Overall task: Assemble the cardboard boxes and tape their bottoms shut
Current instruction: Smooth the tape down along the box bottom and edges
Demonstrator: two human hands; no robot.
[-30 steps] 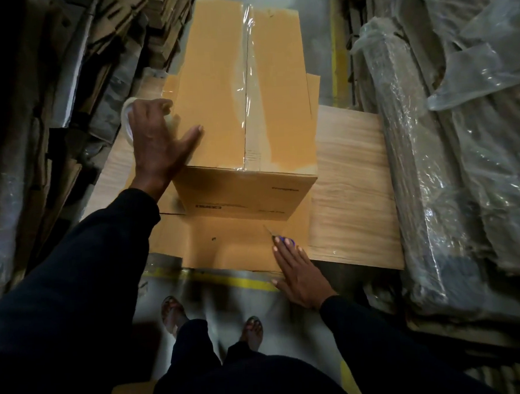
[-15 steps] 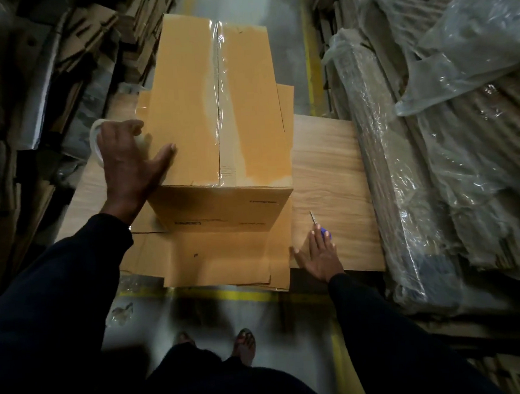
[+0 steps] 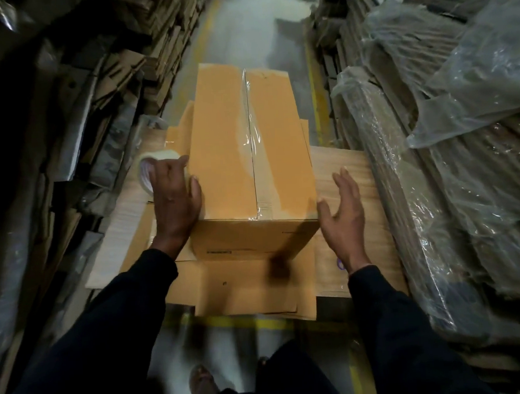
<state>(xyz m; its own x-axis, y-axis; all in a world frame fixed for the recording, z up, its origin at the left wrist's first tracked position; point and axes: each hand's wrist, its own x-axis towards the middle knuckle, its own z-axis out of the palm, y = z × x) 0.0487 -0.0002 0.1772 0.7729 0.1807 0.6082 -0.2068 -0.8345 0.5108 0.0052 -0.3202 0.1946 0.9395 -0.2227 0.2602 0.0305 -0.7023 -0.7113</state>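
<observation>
Item one: the cardboard box (image 3: pixel 251 167), assembled and standing at the centre of the view on a wooden table (image 3: pixel 345 173). We see its upper face closed, the two flaps meeting along a middle seam covered by a strip of clear tape (image 3: pixel 251 142) that runs from 12 o'clock toward 6 o'clock and folds over the near edge. The near side wall carries small dark print, too blurred for us to read.

Item two: flat cardboard sheets (image 3: pixel 252 285) lying under the box, showing at 6 o'clock and at 10 o'clock of it.

Item three: our left hand (image 3: pixel 175 202), at 9 o'clock of the box. Its fingers curl round a roll of tape (image 3: pixel 150 170), while the thumb lies against the box's left top edge.

Item four: our right hand (image 3: pixel 343 213), at 3 o'clock of the box, fingers straight and spread, the palm turned toward the box's right wall, just beside it. We cannot tell whether it touches the wall. A small purple object (image 3: pixel 339 265) shows on the table just by the wrist; we cannot identify it.

Item five: surroundings. Stacks of flattened cardboard (image 3: pixel 164 44) stand from 9 to 11 o'clock. Plastic-wrapped bundles (image 3: pixel 432 155) fill 1 to 4 o'clock. A grey floor with a yellow line (image 3: pixel 315 80) runs toward 12 o'clock. Dark sleeves and a foot appear at 6 o'clock.
</observation>
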